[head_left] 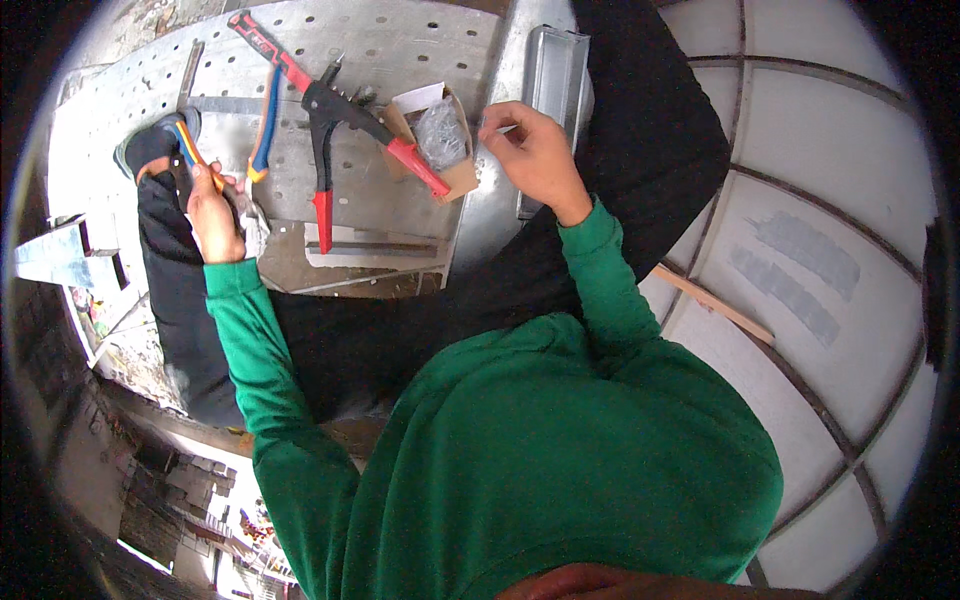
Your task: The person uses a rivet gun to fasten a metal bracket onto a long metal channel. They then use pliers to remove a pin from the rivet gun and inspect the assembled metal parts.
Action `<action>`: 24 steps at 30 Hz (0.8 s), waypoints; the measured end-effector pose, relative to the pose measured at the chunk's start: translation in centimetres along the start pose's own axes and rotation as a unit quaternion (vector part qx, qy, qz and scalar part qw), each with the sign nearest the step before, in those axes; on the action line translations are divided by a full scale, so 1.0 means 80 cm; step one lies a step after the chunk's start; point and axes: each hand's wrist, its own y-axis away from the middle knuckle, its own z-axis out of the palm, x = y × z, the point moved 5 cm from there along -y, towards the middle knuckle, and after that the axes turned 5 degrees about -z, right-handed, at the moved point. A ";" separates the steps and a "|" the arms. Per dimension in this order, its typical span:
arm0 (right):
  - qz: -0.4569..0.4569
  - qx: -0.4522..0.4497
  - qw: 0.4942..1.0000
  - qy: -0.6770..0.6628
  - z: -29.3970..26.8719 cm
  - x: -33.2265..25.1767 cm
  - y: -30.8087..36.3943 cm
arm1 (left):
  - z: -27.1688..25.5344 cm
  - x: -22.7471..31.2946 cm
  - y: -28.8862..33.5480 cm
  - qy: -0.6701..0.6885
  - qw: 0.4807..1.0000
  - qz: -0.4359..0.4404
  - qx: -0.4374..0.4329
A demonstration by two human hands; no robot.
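My left hand (212, 218) is closed round a blue and yellow-orange tool handle (190, 146); its working end is not clear. A crumpled whitish cloth or glove (254, 226) lies beside that hand. My right hand (540, 160) is raised at the right, fingertips pinched together, and whatever they hold is too small to name. Just left of it sits an open cardboard box (462, 180) with a clear plastic bag (440, 135) of small pieces inside. A long-armed hand riveter (322, 108) with red and black handles lies spread, one handle crossing the box.
A perforated metal plate (420, 40) bears these things. Another blue and orange handle (268, 130) lies left of the riveter. A grey metal channel (555, 75) is beyond my right hand. My black-trousered legs (650, 130) surround the work; pale floor panels (800, 120) extend right.
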 end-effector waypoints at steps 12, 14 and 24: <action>0.023 -0.007 1.000 0.008 0.000 0.024 -0.008 | 0.019 -0.083 -0.102 -0.094 0.989 0.077 0.083; 0.030 -0.014 0.999 0.012 0.003 0.028 -0.005 | 0.028 -0.073 -0.099 -0.185 0.972 0.110 0.091; 0.047 -0.055 0.997 0.000 0.020 0.036 -0.009 | 0.025 -0.099 -0.101 -0.334 0.920 0.182 0.099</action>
